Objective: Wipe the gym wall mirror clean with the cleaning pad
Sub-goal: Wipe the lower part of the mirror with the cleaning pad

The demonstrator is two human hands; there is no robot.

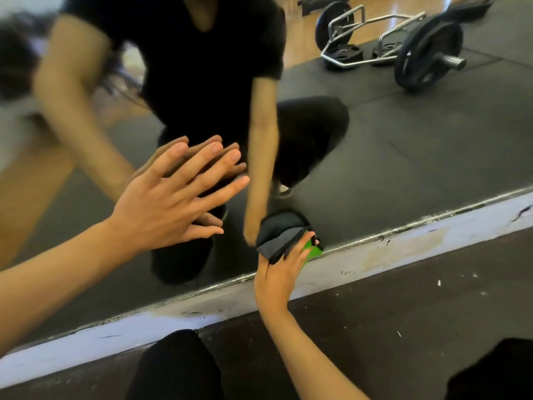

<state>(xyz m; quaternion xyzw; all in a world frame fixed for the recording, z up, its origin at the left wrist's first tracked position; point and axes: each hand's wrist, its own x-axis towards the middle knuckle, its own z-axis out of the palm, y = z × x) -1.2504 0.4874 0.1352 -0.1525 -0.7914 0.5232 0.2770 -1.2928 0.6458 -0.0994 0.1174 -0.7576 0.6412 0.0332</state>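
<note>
- Pressing against the bottom edge of the wall mirror [403, 145], a cleaning pad [281, 236] in grey, black and green sits low, just above the scuffed white baseboard [375, 252].
- The right hand [281, 272] holds the pad, its grip curled around it with fingertips over the green side.
- The left hand [170, 200] is raised with fingers straight and spread, flat against the glass or just off it; its grip holds nothing.
- The mirror reflects the crouching person in dark clothes and a loaded hex barbell [403, 44] lying on black floor mats.
- Dark speckled floor [418, 307] runs below the baseboard.
</note>
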